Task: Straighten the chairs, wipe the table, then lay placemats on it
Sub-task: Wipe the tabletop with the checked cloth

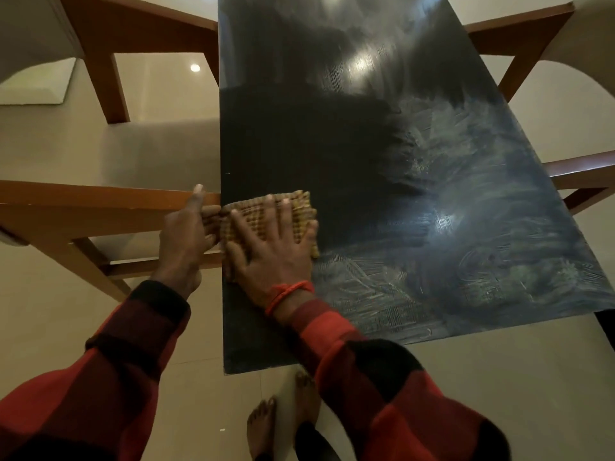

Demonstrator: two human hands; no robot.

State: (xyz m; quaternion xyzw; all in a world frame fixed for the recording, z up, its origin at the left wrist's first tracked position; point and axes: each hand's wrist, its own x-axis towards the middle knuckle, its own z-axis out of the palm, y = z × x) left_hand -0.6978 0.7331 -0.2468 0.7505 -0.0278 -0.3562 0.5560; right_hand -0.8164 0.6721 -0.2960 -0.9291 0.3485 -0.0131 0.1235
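Note:
A long dark table (332, 128) runs away from me, with streaky wipe marks (482, 227) over its right half. A yellow-brown knobbly cloth (301, 207) lies at the table's left edge. My right hand (269, 241) presses flat on it with the fingers spread. My left hand (183, 234) is cupped against the table's edge beside the cloth, its fingertips touching the part of the cloth that hangs over and its thumb on a chair's wooden rail (100, 201). That chair (149, 151) has a beige seat and stands close against the table's left side.
Another wooden chair frame (133, 31) stands farther back on the left. Two more chairs (519, 31) (582, 171) stand on the right side. The floor (499, 377) is pale tile. My bare feet (263, 424) are at the table's near end.

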